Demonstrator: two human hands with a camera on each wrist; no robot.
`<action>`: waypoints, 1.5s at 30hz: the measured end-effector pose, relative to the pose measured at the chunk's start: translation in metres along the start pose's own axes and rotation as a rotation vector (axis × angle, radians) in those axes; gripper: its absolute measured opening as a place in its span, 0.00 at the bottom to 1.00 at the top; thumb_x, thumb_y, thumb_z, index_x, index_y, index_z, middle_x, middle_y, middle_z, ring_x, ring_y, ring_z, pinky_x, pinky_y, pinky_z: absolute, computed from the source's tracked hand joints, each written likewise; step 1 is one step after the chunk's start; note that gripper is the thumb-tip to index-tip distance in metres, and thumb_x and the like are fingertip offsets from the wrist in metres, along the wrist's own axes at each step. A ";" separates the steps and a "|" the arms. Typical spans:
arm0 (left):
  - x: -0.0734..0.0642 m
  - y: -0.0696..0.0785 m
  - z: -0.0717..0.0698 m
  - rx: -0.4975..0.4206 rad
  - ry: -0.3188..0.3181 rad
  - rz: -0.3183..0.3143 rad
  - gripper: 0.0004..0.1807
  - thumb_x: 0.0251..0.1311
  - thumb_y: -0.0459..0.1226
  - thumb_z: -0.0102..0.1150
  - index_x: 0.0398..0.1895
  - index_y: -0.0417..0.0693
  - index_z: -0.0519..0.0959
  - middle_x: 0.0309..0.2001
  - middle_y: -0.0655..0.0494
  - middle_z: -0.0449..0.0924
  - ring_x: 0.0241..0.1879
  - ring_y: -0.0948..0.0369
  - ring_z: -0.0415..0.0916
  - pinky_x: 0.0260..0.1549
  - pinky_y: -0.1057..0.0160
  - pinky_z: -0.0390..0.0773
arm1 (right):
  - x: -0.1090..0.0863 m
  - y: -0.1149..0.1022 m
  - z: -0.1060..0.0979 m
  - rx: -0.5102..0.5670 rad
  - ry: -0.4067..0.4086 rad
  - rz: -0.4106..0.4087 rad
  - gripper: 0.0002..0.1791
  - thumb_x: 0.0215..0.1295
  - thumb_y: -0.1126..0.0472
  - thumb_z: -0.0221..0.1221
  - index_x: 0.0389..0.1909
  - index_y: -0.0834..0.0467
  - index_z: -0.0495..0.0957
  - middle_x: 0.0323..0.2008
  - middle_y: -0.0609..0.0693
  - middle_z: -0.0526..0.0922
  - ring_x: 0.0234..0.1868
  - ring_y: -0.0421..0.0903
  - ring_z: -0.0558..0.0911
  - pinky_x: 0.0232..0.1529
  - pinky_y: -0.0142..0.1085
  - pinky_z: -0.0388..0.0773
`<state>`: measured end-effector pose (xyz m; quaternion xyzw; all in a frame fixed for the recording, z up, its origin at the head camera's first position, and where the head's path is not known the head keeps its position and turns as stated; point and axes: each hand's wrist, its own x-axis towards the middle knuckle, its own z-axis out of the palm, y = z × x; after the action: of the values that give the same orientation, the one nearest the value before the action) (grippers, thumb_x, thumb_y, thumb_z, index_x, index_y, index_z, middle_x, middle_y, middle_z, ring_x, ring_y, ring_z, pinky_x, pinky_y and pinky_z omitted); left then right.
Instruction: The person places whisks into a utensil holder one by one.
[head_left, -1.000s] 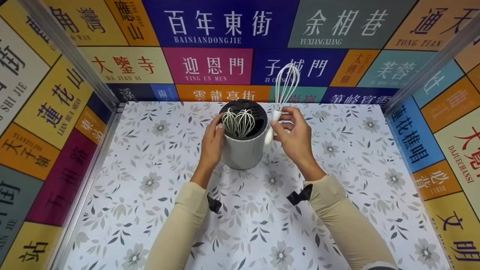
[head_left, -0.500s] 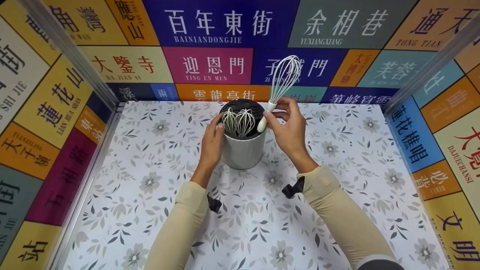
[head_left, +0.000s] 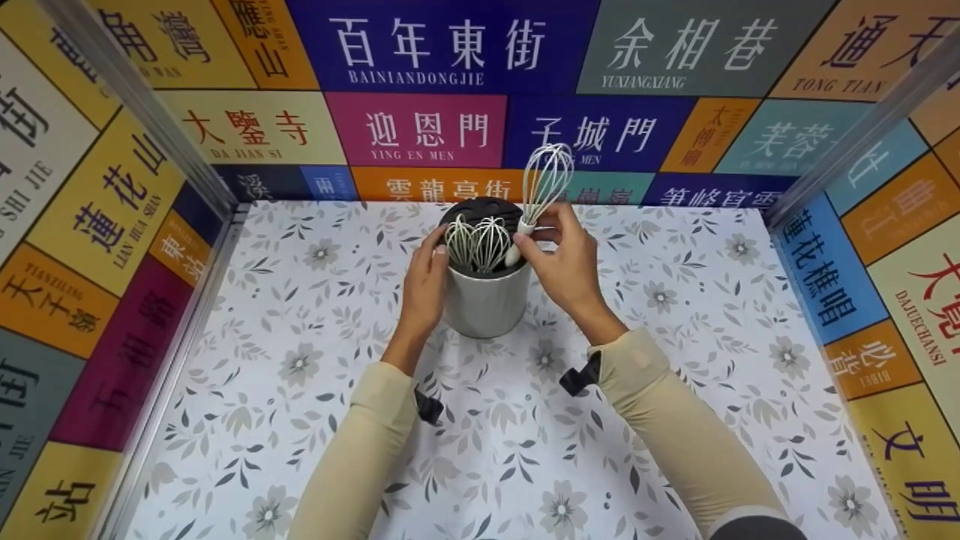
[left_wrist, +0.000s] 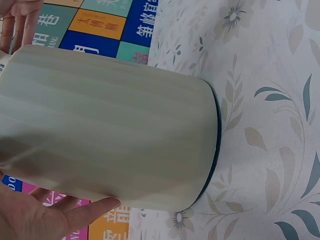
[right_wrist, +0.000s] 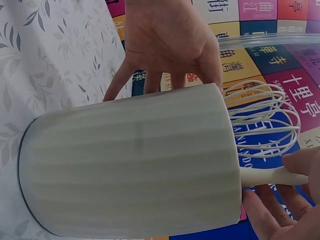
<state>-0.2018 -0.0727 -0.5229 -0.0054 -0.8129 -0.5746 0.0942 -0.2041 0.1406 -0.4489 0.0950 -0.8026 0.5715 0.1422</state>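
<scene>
An off-white ribbed utensil holder (head_left: pixel 486 307) with a black slotted insert (head_left: pixel 480 210) stands upright on the table. Two whisks, a left one (head_left: pixel 459 244) and a right one (head_left: pixel 491 244), sit in it with their wire loops up. My left hand (head_left: pixel 424 292) rests against the holder's left side, its fingers fairly straight along the wall in the left wrist view. My right hand (head_left: pixel 564 262) pinches a third whisk (head_left: pixel 547 180) at the top of its white handle. This whisk leans right, and its handle end is at the insert's right opening. In the right wrist view the handle (right_wrist: pixel 267 176) overlaps the rim.
A white table top (head_left: pixel 300 450) with a grey leaf and flower print lies under the holder. Colourful panels with lettering (head_left: pixel 416 127) wall in the back and both sides. Black wrist straps (head_left: pixel 579 380) hang by the sleeve cuffs.
My right hand has carried the whisk leftward from beside the holder, first up, then down, so its handle end is now at the insert. My left hand and the holder stay in place.
</scene>
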 end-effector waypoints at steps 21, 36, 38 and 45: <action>-0.002 0.001 -0.001 0.004 -0.006 -0.014 0.25 0.80 0.51 0.38 0.75 0.64 0.67 0.72 0.51 0.69 0.73 0.54 0.64 0.72 0.49 0.63 | -0.008 -0.012 -0.002 -0.008 -0.011 0.070 0.33 0.63 0.57 0.71 0.66 0.58 0.70 0.59 0.58 0.79 0.54 0.53 0.84 0.52 0.43 0.84; -0.001 0.000 -0.001 -0.005 0.001 -0.013 0.24 0.80 0.49 0.39 0.75 0.62 0.68 0.72 0.51 0.69 0.73 0.54 0.64 0.73 0.51 0.62 | -0.015 -0.021 -0.001 -0.003 0.012 -0.004 0.21 0.68 0.63 0.66 0.60 0.61 0.78 0.53 0.61 0.83 0.52 0.56 0.86 0.49 0.49 0.85; -0.001 0.000 -0.002 -0.005 -0.004 -0.013 0.24 0.80 0.49 0.39 0.75 0.62 0.68 0.72 0.51 0.69 0.74 0.54 0.64 0.73 0.51 0.62 | -0.013 -0.012 -0.001 -0.007 0.011 0.002 0.21 0.68 0.62 0.66 0.60 0.60 0.77 0.53 0.60 0.83 0.52 0.54 0.86 0.49 0.48 0.85; 0.000 0.001 -0.008 -0.134 -0.077 -0.074 0.26 0.80 0.53 0.40 0.77 0.64 0.64 0.75 0.52 0.63 0.69 0.51 0.67 0.67 0.47 0.69 | -0.011 0.002 -0.009 -0.002 0.029 -0.036 0.19 0.71 0.57 0.64 0.60 0.56 0.78 0.52 0.53 0.85 0.51 0.46 0.85 0.48 0.42 0.83</action>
<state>-0.2003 -0.0797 -0.5191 -0.0035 -0.7752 -0.6303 0.0410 -0.1935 0.1499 -0.4509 0.1009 -0.7991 0.5695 0.1641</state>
